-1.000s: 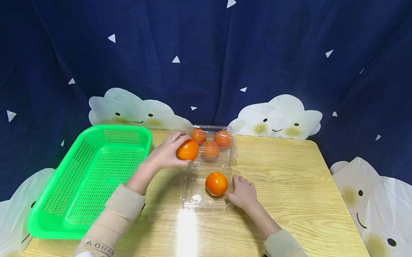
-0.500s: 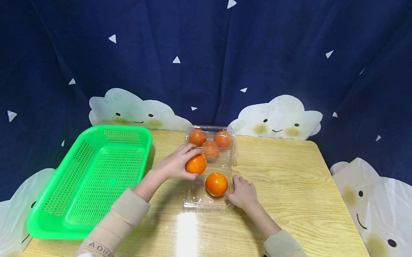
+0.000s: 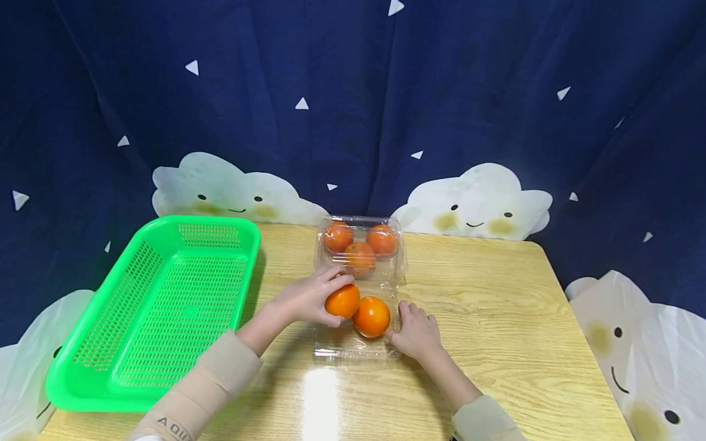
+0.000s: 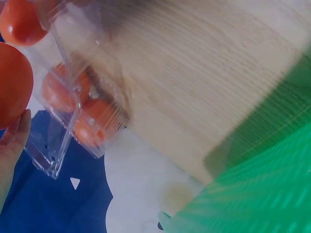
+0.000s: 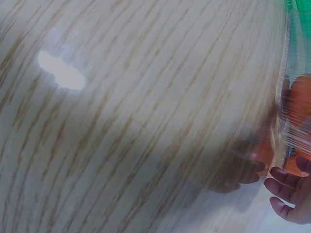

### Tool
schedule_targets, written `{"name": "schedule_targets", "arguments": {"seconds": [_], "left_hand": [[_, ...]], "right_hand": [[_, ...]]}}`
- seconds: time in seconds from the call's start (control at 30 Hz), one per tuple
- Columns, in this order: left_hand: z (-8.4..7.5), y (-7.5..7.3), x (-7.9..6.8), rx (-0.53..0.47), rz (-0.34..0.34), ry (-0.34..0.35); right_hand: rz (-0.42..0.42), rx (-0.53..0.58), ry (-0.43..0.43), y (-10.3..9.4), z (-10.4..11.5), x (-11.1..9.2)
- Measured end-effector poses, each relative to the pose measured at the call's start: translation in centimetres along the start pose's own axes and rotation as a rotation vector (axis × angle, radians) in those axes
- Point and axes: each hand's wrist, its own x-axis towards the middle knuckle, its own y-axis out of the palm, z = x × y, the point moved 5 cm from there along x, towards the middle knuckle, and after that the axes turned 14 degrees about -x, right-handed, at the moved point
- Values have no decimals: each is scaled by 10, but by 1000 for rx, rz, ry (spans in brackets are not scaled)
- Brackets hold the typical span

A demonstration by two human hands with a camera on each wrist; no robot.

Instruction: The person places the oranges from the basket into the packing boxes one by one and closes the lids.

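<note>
My left hand [image 3: 312,297] grips an orange [image 3: 343,301] from its left side, above the near part of a clear plastic box [image 3: 345,348]. A second orange [image 3: 372,317] sits in that near part, just right of the held one; whether the two touch I cannot tell. My right hand [image 3: 417,332] holds the box's right edge, thumb at the rim and fingers along the outside. Three more oranges [image 3: 360,257] show through clear plastic at the far part. In the left wrist view the held orange [image 4: 13,85] is cut off at the frame's edge.
A green perforated basket [image 3: 252,255] stands on the left of the wooden table [image 3: 482,296], beside my left forearm. A dark blue curtain [image 3: 361,79] with white cloud prints hangs right behind the table's far edge.
My left hand has carried its orange to the right and nearer, from beside the far oranges to beside the near one. My right hand has stayed at the box's edge.
</note>
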Motion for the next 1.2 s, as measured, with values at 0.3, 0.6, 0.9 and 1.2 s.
{"name": "schedule_targets", "arguments": {"seconds": [0.3,0.6,0.9,1.2], "left_hand": [[1,15,-1,7,42,21],[-1,23,-4,-28,100,-26],[0,30,-6,-5,93,25],[6,36,-8,-6,105,5]], "right_hand": [[5,1,2,0,0,-1],[8,5,8,1,0,0],[13,13,15,2,-1,1],[2,19,1,2,-1,0]]}}
